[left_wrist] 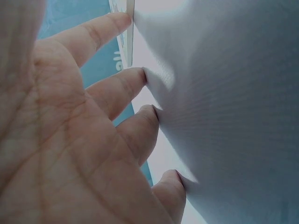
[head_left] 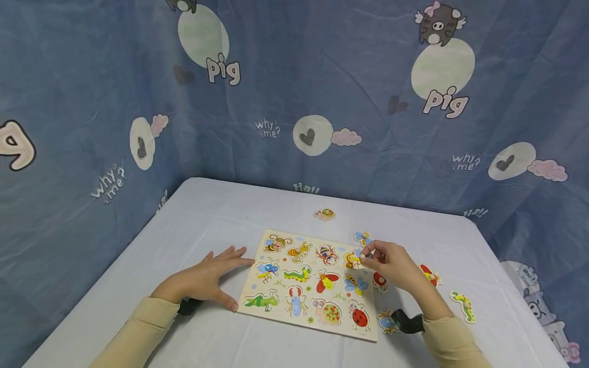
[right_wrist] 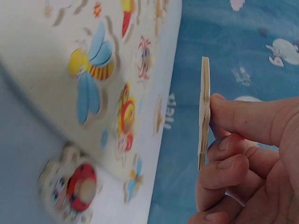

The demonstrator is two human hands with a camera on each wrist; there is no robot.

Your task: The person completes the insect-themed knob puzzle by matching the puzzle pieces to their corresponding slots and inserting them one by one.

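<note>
Blue printed curtain encloses a white-covered table, on which a wooden board of twelve insect pictures lies flat. The left hand is spread and relaxed, grasping nothing, with thumb and forefinger at the board's left edge. The right hand pinches a thin wooden piece between thumb and fingers near the board's upper right picture; the right wrist view shows it edge-on, clear of the board. Judged by the pieces outside, work is somewhat under half complete: the bee, ant and spider places are probably filled, perhaps also the mosquito and grasshopper. Left to place, besides the held piece, are six loose ones: snail beyond the board; blue-winged insect, ladybird, beetle, red-winged insect and caterpillar along its right side.
</note>
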